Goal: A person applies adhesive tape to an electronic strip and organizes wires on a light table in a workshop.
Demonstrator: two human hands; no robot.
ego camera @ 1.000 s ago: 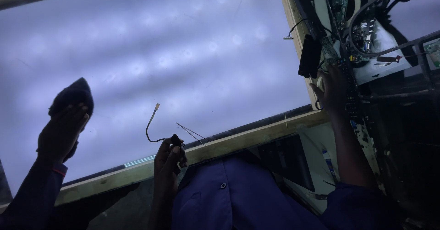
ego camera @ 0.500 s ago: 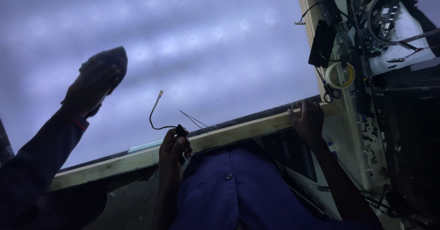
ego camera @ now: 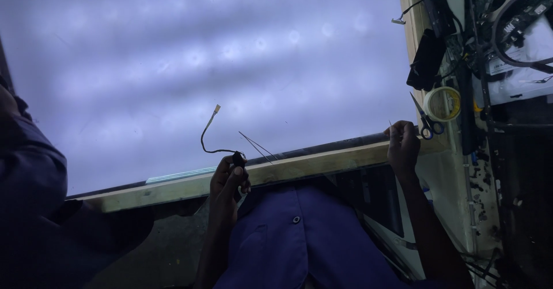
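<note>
Nearest, I note my left hand [ego camera: 229,181] with fingers closed around a small dark plug [ego camera: 238,160], whose thin black wire [ego camera: 208,136] curls up to a pale connector above the backlit panel [ego camera: 173,64]. Further right, my right hand [ego camera: 403,146] rests on the wooden frame rail [ego camera: 322,163], fingertips pinched on something thin I cannot identify. Beyond lie scissors [ego camera: 425,122] touching a tape roll [ego camera: 442,103].

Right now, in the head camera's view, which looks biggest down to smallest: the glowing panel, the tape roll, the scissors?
1. Glowing panel, by far the largest.
2 and 3. Tape roll and scissors: they look about alike, side by side, so no ranking.
</note>
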